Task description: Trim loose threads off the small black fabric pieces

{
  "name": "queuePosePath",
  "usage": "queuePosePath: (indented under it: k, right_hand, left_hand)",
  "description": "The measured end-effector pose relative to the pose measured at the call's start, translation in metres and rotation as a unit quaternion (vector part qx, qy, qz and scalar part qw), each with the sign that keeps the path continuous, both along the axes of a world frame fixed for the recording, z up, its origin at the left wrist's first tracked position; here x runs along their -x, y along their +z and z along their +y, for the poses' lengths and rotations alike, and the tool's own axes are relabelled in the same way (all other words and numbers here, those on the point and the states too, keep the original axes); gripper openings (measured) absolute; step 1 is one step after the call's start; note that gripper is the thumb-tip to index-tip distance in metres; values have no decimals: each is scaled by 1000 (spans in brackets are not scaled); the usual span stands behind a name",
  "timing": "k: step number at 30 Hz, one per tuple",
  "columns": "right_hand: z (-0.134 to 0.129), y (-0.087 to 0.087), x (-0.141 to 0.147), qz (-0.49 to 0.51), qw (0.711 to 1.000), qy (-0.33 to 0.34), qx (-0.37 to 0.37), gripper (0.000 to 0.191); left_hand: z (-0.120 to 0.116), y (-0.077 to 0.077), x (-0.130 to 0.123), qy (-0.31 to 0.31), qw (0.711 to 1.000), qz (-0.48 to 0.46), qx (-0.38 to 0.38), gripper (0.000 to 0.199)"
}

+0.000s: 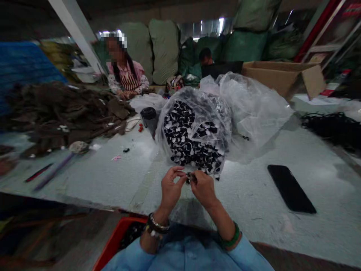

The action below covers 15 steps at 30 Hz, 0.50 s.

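Pale grey workbench (84, 180) is stretching away under dim warehouse light, and I'm watching the left hand (170, 190) and right hand (204, 190) pinching a small dark piece (191, 177) between clenched fingertips, just in front of a clear plastic bag (242, 113) bulging with black-and-white scraps (186, 139). I'm judging that a loosening grip could drop the piece, perhaps fabric though the view is soft, past the near edge (70, 203) into a red plastic crate (118, 229). The bench is running on rightward to a flat black smartphone (290, 188), while the bag is crowding the space ahead.
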State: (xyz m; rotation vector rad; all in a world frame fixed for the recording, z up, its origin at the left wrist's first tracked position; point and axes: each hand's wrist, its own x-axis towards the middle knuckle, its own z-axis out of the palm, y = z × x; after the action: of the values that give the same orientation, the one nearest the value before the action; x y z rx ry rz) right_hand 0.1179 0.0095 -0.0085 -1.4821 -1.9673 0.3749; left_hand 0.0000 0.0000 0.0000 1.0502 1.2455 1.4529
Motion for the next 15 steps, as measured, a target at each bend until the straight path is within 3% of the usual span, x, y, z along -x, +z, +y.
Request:
queuePosePath:
  k: [4, 7, 9, 11, 13, 15]
  right_hand:
    - [-3, 3, 2, 63, 998, 24, -22, 12]
    - [0, 2, 5, 252, 966, 28, 50, 9]
    - [2, -1, 8, 438, 883, 51, 163, 11]
    - [5, -4, 9, 594, 750, 99, 273, 13]
    - [6, -9, 8, 678, 632, 156, 342, 17]
    - [8, -13, 3, 704, 564, 209, 378, 19]
  left_hand:
    - [8, -4, 5, -65, 978, -191, 59, 37]
    - [9, -4, 5, -98, 946, -298, 79, 37]
    - [9, -3, 3, -110, 936, -325, 72, 35]
    - [8, -2, 0, -115, 931, -341, 65, 35]
    - [8, -3, -3, -112, 924, -357, 71, 35]
    - [8, -3, -6, -110, 922, -363, 83, 37]
